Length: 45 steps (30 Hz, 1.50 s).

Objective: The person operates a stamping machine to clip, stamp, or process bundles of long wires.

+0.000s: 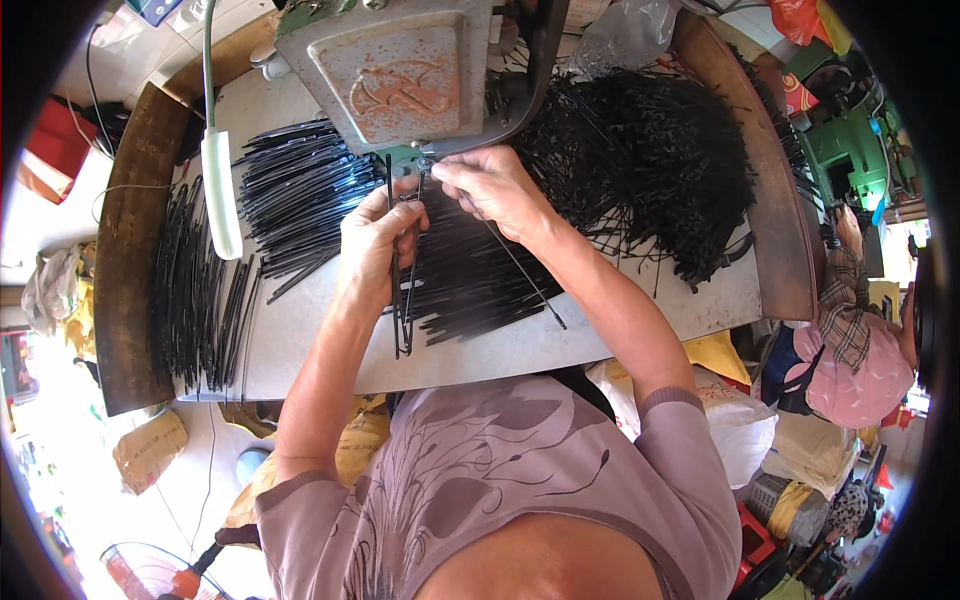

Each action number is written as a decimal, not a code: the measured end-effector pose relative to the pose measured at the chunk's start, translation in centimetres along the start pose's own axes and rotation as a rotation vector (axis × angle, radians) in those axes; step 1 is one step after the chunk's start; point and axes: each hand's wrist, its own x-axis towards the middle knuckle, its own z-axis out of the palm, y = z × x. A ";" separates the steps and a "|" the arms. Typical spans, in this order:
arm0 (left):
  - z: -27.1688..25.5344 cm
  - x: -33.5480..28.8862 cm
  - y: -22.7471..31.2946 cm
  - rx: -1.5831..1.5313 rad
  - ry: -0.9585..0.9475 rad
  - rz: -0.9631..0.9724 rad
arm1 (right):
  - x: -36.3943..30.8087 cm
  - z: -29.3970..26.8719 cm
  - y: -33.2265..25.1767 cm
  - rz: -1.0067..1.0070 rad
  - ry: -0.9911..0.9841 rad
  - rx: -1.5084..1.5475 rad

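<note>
Under the head of a worn grey machine [400, 85], both hands work close together. My left hand [385, 240] is closed around a few thin black rods [404, 320] that hang down past the fingers. Just right of it, the fingers of my right hand [495, 190] are pinched at the machine's working point, and another slim black rod [530, 280] slants down from beneath that hand. What exactly the right fingertips grip is too small to make out. Loose black rods [480, 290] lie on the pale table [300, 345] below and behind the hands.
Bundles of black rods [300, 195] fill the left, with more rods [200, 290] beside them. A large tangled black heap [650, 160] covers the right. Curved brown side boards [140, 250] edge the table. A white lamp tube [220, 190] hangs at left. Another person [855, 370] sits far right.
</note>
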 end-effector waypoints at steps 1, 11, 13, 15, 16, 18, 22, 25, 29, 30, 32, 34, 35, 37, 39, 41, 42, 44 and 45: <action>-0.1 -0.1 0.0 0.043 -0.010 0.022 | -0.1 0.0 -0.1 0.033 0.013 -0.012; 0.3 -0.4 -0.5 -0.004 -0.035 0.028 | -1.3 0.5 0.4 0.004 -0.031 0.116; 0.5 0.0 -0.7 -0.002 -0.035 0.036 | -1.2 1.0 0.4 -0.005 -0.010 0.126; 0.7 0.2 -0.9 0.001 -0.020 0.056 | -1.1 1.4 0.5 -0.012 0.012 0.136; 0.7 0.2 -0.9 0.001 -0.019 0.056 | -1.0 1.5 0.5 -0.018 0.023 0.130; 0.8 0.3 -0.9 0.006 0.022 0.065 | -0.9 1.4 0.6 -0.023 0.038 0.123; 0.6 0.2 -0.7 0.027 0.029 0.076 | -0.9 1.5 0.4 -0.026 0.057 0.155; 0.6 0.4 -0.7 0.042 0.023 0.080 | -0.9 1.5 0.6 -0.036 0.048 0.154; 0.7 0.4 -0.7 0.043 0.029 0.101 | -0.9 1.5 0.6 -0.040 0.035 0.127; 0.7 0.4 -0.7 0.047 0.029 0.102 | -0.9 1.5 0.6 -0.040 0.034 0.126; 0.6 0.3 -0.5 0.063 0.035 0.102 | -0.9 1.5 0.4 -0.033 0.029 0.130; 0.6 0.2 -0.3 0.079 0.040 0.102 | -0.9 1.4 0.5 -0.033 0.027 0.145; 0.6 0.2 -0.3 0.085 0.050 0.088 | -0.9 1.4 0.6 -0.033 0.025 0.160; 0.7 0.2 -0.3 0.089 0.058 0.074 | -1.0 1.4 0.5 -0.038 0.023 0.151; 0.8 0.2 -0.4 0.075 0.045 0.094 | -0.9 1.5 0.6 -0.043 0.020 0.142; 0.8 0.2 -0.5 0.068 0.037 0.093 | -0.8 1.5 0.8 -0.054 0.014 0.127; 0.9 0.3 -0.5 0.061 0.029 0.092 | -0.8 1.6 0.9 -0.056 0.014 0.127; 0.9 0.5 -0.8 0.050 0.039 0.088 | -0.6 1.6 1.2 -0.031 0.032 0.137; 0.8 0.7 -0.9 0.038 0.048 0.082 | -0.4 1.7 1.1 -0.030 0.032 0.136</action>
